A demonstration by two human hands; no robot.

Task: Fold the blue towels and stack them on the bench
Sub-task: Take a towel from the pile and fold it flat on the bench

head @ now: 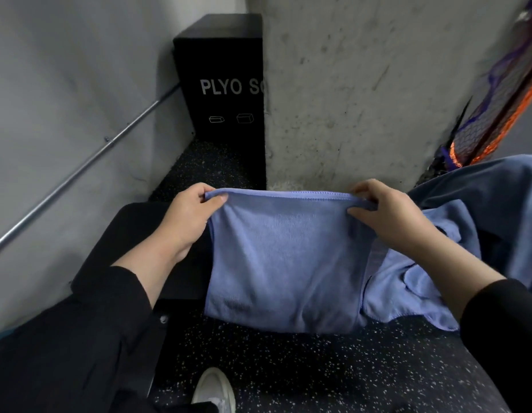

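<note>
Both hands, the left (188, 214) and the right (386, 217), pinch the top corners of a towel (285, 263) hanging over the bench (133, 234), beside the unfolded heap (455, 234). Keep the top edge taut and level, then bring the corners together squarely so the edges match.

Gym or fitness room: black speckled rubber floor (288, 368) underfoot, black box printed "PLYO SO" (223, 81) at 12 o'clock, black padded bench (145, 234) at 9 o'clock, netted orange-and-purple gear (497, 93) leaning at 2 o'clock, bare concrete pillar (363, 84) behind.
</note>
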